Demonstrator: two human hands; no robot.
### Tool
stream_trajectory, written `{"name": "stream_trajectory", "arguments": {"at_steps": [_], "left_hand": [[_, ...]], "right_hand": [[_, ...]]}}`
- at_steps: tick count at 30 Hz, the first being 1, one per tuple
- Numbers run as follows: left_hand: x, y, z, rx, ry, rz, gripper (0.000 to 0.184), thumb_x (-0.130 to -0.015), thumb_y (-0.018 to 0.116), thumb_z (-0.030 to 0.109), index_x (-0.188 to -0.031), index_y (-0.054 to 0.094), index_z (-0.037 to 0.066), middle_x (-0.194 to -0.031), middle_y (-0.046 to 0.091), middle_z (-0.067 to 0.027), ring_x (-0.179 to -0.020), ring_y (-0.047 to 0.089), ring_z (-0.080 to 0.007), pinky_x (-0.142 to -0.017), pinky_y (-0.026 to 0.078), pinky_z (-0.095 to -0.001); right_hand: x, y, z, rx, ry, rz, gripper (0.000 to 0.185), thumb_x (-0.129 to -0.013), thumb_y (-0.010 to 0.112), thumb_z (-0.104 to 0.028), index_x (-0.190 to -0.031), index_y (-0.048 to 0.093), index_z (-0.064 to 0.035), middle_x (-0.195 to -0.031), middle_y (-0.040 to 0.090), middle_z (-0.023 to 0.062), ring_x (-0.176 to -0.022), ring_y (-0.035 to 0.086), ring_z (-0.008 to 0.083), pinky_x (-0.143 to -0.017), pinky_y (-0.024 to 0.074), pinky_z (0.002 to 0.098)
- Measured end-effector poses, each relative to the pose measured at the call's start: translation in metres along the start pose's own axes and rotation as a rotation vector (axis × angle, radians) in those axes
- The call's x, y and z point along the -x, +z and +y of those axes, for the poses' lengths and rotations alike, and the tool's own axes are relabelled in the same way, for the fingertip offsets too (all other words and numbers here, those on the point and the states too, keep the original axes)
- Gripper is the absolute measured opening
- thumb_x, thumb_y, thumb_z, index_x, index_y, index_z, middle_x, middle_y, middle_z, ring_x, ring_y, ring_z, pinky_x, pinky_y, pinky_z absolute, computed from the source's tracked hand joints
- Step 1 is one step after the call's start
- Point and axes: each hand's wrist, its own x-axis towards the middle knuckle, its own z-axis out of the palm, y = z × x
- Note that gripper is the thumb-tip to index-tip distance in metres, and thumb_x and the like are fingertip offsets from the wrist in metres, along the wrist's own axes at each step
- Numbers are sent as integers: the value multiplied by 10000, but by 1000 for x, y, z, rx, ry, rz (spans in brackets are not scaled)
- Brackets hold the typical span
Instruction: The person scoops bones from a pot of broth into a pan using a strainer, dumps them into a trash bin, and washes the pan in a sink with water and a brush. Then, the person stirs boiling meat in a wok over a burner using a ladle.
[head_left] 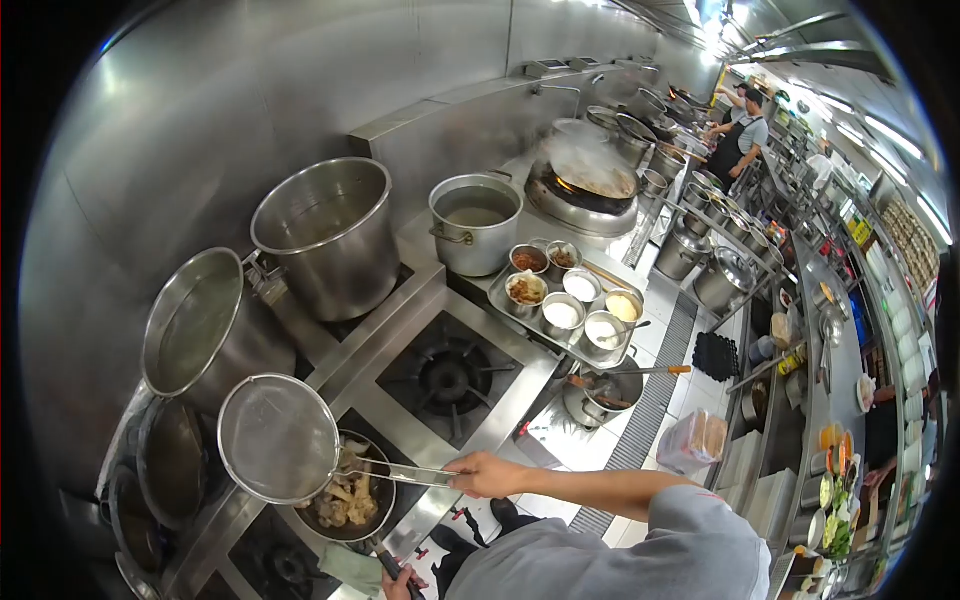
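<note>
Some chunky food (347, 502) in pan (384, 492), left fingers (393, 581) gripping its handle (385, 556), right fingers (463, 466) clasping strainer (278, 440)

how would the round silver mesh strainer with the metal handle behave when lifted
The strainer is probably light for its size, looking like thin mesh. Its metal rim should keep it stiff. It may feel head-heavy, since the right hand grips only the handle.

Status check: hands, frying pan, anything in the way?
Right hand holding mesh strainer; left hand gripping frying pan. Food chunks in pan. Strainer partly hides pan.
</note>
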Motion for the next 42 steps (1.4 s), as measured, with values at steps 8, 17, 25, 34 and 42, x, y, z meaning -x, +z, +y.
{"name": "stream_trajectory", "arguments": {"at_steps": [8, 17, 25, 34, 42], "left_hand": [[18, 30, 40, 151, -25, -99, 303, -864, 614, 62, -1126, 468, 21, -722, 555, -83, -528, 564, -179, -476, 502, -321], [22, 20, 57, 160, -134, -182, 318, -876, 680, 182, -1057, 479, 16, -778, 592, -74, -618, 598, -166, -608, 499, -289], [11, 8, 43, 117, -199, -196, 373, -880, 675, 212, -1152, 490, 36, -838, 609, -70, -669, 626, -169, -618, 513, -291], [12, 16, 39, 196, -235, -210, 376, -874, 689, 216, -1128, 496, 18, -840, 617, -82, -692, 638, -170, -642, 529, -305], [12, 19, 38, 290, -274, -149, 361, -881, 680, 200, -1129, 497, 12, -843, 620, -84, -697, 646, -170, -646, 541, -298]], "right_hand": [[-20, -40, -118, -191, 63, -126, 204, -909, 591, -242, -1014, 652, -78, -559, 495, -12, -401, 412, 62, -334, 290, 224], [-112, -67, -334, 686, -404, 377, 206, -940, 501, -233, -861, 598, -70, -572, 540, 26, -503, 519, 125, -502, 409, 308], [-261, -55, -419, 1873, -804, 804, 216, -879, 519, -175, -1055, 555, -56, -836, 638, 158, -777, 672, 333, -683, 529, 442], [-379, 0, -415, 2340, -1006, 549, 137, -846, 543, -172, -925, 566, -63, -832, 648, 100, -681, 664, 244, -573, 516, 324], [-372, -1, -453, 2569, -740, 11, 128, -748, 615, -225, -753, 702, -132, -746, 681, 85, -737, 682, 288, -666, 557, 401]]}}
